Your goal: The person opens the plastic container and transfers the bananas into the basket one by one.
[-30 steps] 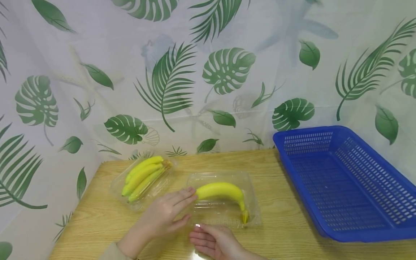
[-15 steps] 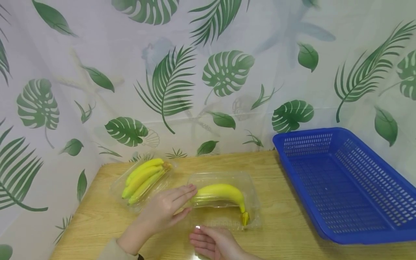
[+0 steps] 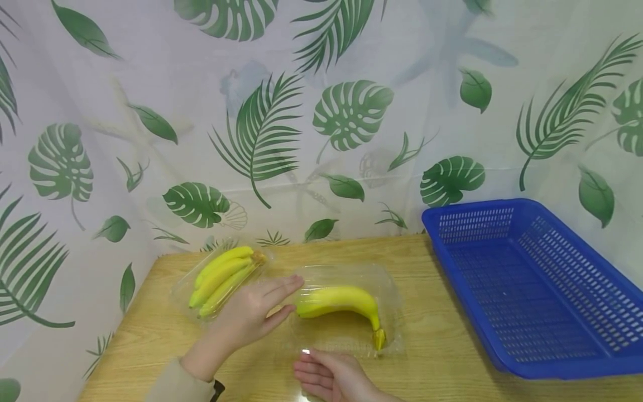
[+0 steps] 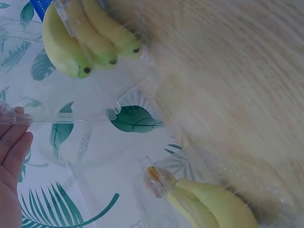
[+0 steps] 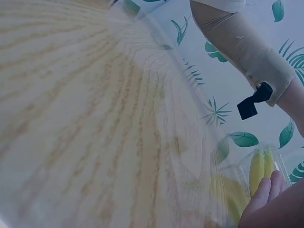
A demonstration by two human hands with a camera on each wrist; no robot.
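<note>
In the head view, my left hand (image 3: 266, 304) is at the left side of a clear plastic clamshell box (image 3: 392, 329), its fingers straight with the thumb apart. In the left wrist view its fingertips touch the box's thin clear edge (image 4: 71, 120). Within the box lies a bunch of bananas (image 3: 346, 298); the head view shows one curved yellow banana, the left wrist view several greenish tips. My right hand (image 3: 344, 377) is at the box's front left corner, palm turned inward, fingers loosely bent beside the thumb.
A second clear box with a banana bunch (image 3: 221, 276) stands behind my left hand. At the right is a blue slotted plastic basket (image 3: 452, 301). A leaf-print curtain (image 3: 351, 167) hangs behind the wooden table (image 3: 125, 346).
My left hand has shifted slightly up, its fingertips leaving the banana's end more in view. The clear edge that crossed the box beneath the banana no longer shows there. The right hand stays put.
</note>
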